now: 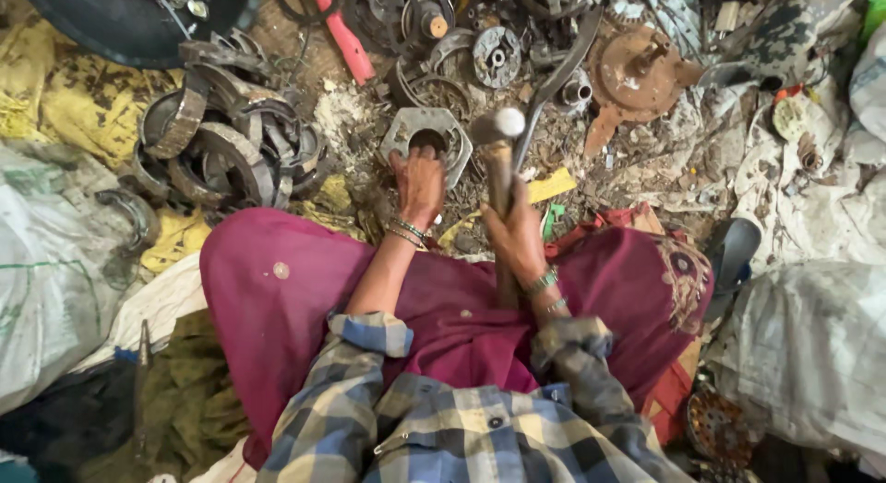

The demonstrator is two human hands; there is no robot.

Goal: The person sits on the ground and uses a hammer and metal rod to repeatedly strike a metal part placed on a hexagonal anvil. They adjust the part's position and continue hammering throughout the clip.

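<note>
The ground is bare dirt, strewn with metal shavings and rusty grit. A hexagonal metal plate with a round hole lies flat near the middle. To its left sits a heap of curved brake shoes, piled against one another. A red-handled tool lies slanted above them. A round grey hub and a rusty disc rest farther right. Yellow cloth spreads at the left edge, and white sacks lie at the right.
</note>
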